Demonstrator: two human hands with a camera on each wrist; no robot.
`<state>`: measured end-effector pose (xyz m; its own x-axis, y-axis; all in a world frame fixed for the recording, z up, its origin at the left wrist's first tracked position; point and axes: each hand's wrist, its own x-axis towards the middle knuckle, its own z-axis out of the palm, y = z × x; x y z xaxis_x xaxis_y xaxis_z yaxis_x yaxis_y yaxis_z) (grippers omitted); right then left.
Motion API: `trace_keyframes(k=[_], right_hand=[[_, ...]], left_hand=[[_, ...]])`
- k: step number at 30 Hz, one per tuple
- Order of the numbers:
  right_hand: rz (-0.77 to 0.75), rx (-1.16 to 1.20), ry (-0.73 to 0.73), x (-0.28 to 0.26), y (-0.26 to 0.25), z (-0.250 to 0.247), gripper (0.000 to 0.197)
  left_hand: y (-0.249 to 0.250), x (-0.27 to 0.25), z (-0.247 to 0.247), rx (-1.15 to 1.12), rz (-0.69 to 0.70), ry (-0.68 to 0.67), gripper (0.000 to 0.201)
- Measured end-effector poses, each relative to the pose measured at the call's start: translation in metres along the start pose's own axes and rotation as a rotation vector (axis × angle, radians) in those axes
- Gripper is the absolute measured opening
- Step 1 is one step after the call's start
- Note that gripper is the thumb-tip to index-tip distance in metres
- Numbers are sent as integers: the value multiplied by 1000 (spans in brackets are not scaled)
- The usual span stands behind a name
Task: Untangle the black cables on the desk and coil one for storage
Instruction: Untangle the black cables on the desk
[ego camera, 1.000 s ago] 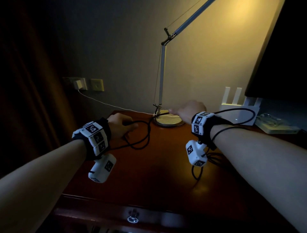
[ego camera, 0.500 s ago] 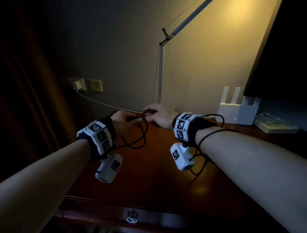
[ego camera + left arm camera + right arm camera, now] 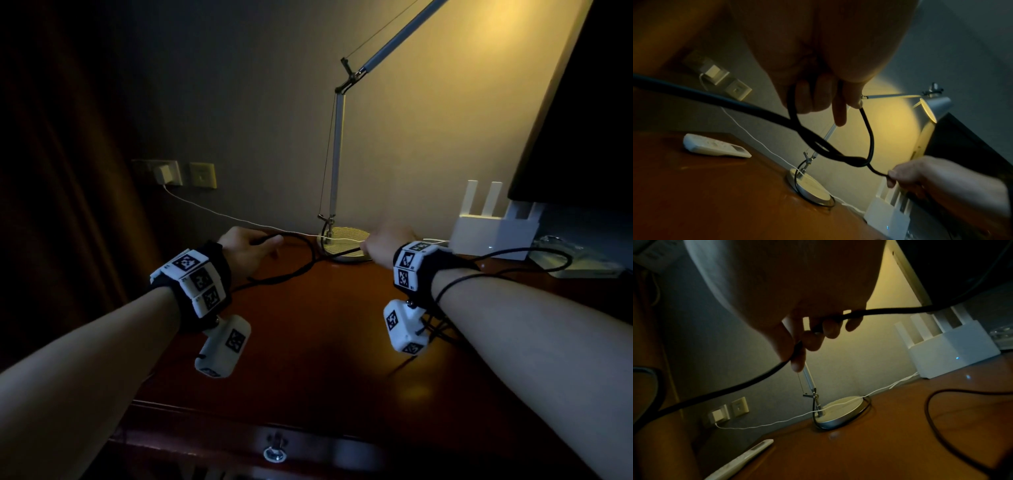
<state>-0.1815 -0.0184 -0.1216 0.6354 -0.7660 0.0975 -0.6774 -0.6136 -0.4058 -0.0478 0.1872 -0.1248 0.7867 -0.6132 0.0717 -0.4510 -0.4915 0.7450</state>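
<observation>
A black cable (image 3: 310, 255) runs between my two hands above the brown desk (image 3: 325, 342). My left hand (image 3: 245, 248) grips a loop of the black cable (image 3: 838, 154), whose strands cross below my fingers (image 3: 839, 112). My right hand (image 3: 383, 245) holds the black cable (image 3: 756, 382) near the lamp base, thumb and fingers (image 3: 812, 340) curled round it, and the right hand (image 3: 906, 175) shows pulling the strand taut. More black cable (image 3: 931, 418) lies looped on the desk (image 3: 869, 451) at the right.
A desk lamp stands on a round base (image 3: 346, 245) at the back. A thin white charger wire (image 3: 212, 212) crosses from the wall socket (image 3: 164, 173). A white router (image 3: 493, 229) sits at the right. A white remote (image 3: 715, 146) lies at the desk's left.
My hands were together half a second ago. Now they have drawn apart, the right moving back toward the lamp base, stretching the cable between them.
</observation>
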Motion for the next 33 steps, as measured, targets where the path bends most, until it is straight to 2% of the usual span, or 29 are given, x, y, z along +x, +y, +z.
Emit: trace_keyframes(k=[2, 4, 7, 9, 12, 15, 17, 19, 21, 22, 24, 26, 29, 31, 33], right_hand=[[-42, 35, -61, 1, 0, -1, 19], [-97, 175, -107, -3, -4, -3, 27], [-216, 323, -155, -14, -22, -7, 20], [-306, 332, -187, -16, -36, -6, 20], [-373, 352, -251, -22, -51, -3, 40], [-412, 304, -336, -27, -56, 2, 32], [-389, 319, -326, -25, -54, 5, 29], [-341, 369, -308, -22, -52, 6, 36], [-299, 414, -295, -21, -52, 6, 33], [-290, 444, -290, -22, -53, 6, 31], [-292, 497, -278, -23, -57, 6, 34], [-322, 518, -282, -25, -61, 6, 36], [-316, 541, -303, -26, -64, 8, 40], [-259, 621, -292, -20, -60, 11, 46], [-150, 678, -271, -15, -53, 10, 40]], left_hand=[[1, 0, 3, 14, 4, -19, 33], [4, 0, 4, 51, 27, -59, 31], [12, 0, 6, 77, 59, -77, 30], [16, 1, 9, 73, 63, -78, 28], [21, 1, 11, 55, 75, -115, 27], [21, 1, 9, 69, 108, -84, 33], [19, 1, 10, 71, 94, -13, 36], [18, -1, 10, 119, 84, 107, 42], [19, -3, 8, 344, 176, 174, 52], [22, -5, 8, 464, 223, 133, 49], [26, -7, 10, 539, 257, -29, 38], [29, -9, 13, 498, 271, -91, 28], [29, -11, 15, 441, 259, -38, 29], [27, -9, 8, 353, 183, 38, 24], [22, -4, -4, 242, 95, 162, 16]])
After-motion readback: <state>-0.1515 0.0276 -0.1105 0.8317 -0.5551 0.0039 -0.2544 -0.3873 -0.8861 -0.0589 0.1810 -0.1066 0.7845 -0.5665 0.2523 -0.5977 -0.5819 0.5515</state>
